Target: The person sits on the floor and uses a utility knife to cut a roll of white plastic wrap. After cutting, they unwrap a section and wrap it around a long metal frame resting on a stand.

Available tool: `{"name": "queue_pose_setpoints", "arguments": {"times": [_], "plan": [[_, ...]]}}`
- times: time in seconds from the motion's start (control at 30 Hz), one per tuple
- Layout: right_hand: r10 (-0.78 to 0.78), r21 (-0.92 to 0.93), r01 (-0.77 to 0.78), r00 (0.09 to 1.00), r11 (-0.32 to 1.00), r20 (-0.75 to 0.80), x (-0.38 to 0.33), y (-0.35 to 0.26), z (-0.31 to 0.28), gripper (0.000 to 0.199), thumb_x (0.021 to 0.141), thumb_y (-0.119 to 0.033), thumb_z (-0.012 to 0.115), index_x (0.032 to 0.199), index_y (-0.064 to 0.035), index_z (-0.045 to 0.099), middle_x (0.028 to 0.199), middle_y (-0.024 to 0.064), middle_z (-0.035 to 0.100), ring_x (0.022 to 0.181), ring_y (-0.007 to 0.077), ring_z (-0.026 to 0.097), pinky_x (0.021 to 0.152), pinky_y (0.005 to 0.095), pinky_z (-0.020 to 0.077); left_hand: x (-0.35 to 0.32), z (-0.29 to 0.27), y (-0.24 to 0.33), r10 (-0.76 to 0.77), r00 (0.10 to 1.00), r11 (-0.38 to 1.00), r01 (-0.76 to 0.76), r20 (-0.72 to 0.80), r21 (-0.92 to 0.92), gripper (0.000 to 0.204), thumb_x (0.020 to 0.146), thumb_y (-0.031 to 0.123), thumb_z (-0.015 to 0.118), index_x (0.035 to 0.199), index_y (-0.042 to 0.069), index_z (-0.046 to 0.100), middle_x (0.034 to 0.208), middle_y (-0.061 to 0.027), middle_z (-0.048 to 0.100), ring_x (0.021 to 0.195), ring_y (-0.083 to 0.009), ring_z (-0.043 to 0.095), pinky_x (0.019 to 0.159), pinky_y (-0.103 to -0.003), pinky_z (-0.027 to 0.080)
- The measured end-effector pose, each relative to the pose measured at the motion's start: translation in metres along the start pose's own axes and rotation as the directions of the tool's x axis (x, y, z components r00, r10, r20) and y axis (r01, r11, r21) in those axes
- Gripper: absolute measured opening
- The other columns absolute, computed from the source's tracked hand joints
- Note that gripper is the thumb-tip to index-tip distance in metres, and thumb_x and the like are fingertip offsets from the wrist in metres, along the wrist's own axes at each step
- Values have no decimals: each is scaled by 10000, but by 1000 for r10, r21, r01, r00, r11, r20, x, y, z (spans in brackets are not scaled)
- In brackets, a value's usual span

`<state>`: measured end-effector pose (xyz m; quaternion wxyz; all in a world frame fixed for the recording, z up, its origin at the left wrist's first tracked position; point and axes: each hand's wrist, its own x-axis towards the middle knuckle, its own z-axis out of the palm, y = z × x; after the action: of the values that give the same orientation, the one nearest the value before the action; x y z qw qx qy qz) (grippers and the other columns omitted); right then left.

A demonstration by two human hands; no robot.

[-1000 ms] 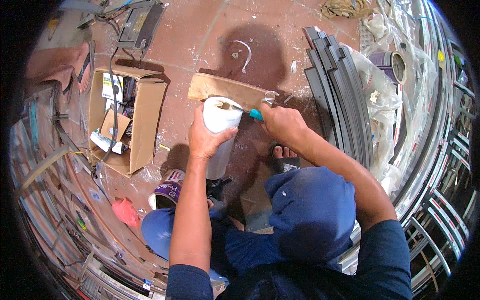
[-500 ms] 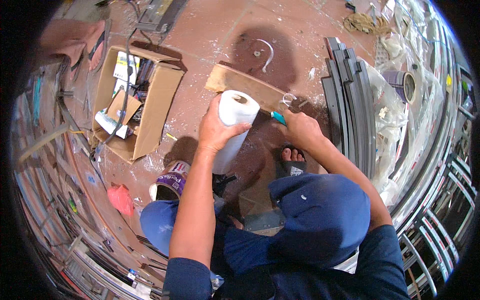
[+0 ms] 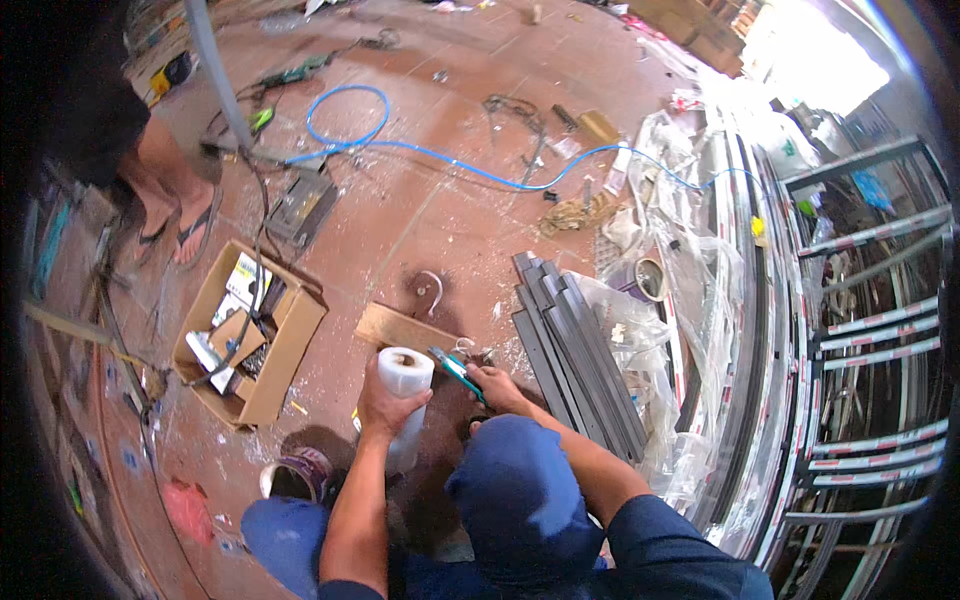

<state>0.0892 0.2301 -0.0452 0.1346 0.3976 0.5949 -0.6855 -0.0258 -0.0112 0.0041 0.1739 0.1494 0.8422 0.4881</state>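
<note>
My left hand (image 3: 378, 402) is wrapped round a roll of clear plastic film (image 3: 408, 376), which stands upright with its hollow core facing up. Just to the right, my right hand (image 3: 502, 390) grips a teal utility knife (image 3: 460, 376). The knife points up and left, its tip close to the roll's top edge; whether a blade is out I cannot tell. Beyond both hands a flat wooden board (image 3: 398, 328) lies on the floor. A curled white strip (image 3: 436, 290) lies past it.
Dark metal profiles (image 3: 575, 350) lie stacked at right, beside plastic sheeting and long frames. An open cardboard box (image 3: 285, 355) stands at left, with a paint bucket (image 3: 305, 470) nearer me. A blue hose (image 3: 470, 172) crosses the far floor. Another person's feet (image 3: 180, 215) are at upper left.
My view has tilted up, showing more of the far floor and the other person's legs. The utility knife now shows more fully, pointing toward the roll's top. Both holds are unchanged.
</note>
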Motion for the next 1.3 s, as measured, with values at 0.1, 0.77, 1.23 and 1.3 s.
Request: {"name": "queue_pose_setpoints", "arguments": {"times": [0.1, 0.77, 1.23, 1.3], "plan": [[-35, -21, 33, 991, 999, -128, -6, 3, 11, 457, 1072, -487, 686, 1019, -38, 742, 786, 70, 706, 574, 162, 591, 520, 351, 472, -10, -15, 12, 55, 997, 979, -66, -63, -193, 1028, 635, 366, 1029, 1471, 77, 505, 1280, -172, 724, 1187, -362, 709, 1030, -465, 556], [-182, -233, 209, 974, 950, 133, -85, -132, 28, 484, 1040, -435, 754, 1210, 18, 762, 956, 87, 766, 794, 164, 701, 689, 346, 552, -198, -226, 61, -224, 800, 420, -436, -556, -796, 821, 891, 487, 785, 1480, -22, 528, 1316, -169, 694, 1164, -342, 703, 1066, -492, 558], [-222, -530, 725, 660, 440, 718, -221, -208, 122, 654, 1056, -545, 643, 1517, -95, 531, 1199, 242, 659, 1138, 443, 697, 941, 561, 581, -123, -155, 69, -349, 936, 170, 108, 42, -980, 914, 898, 651, 706, 1542, 43, 482, 1358, -216, 677, 1213, -412, 692, 1053, -564, 575], [28, -656, 653, 700, 378, 714, -216, -229, 129, 980, 982, -690, 674, 1675, -87, 332, 1258, 299, 663, 1185, 485, 691, 994, 578, 576, -117, -146, 58, -383, 923, 163, 118, 48, -980, 932, 888, 670, 698, 1548, 47, 482, 1368, -234, 675, 1214, -431, 690, 1063, -590, 566]]}}
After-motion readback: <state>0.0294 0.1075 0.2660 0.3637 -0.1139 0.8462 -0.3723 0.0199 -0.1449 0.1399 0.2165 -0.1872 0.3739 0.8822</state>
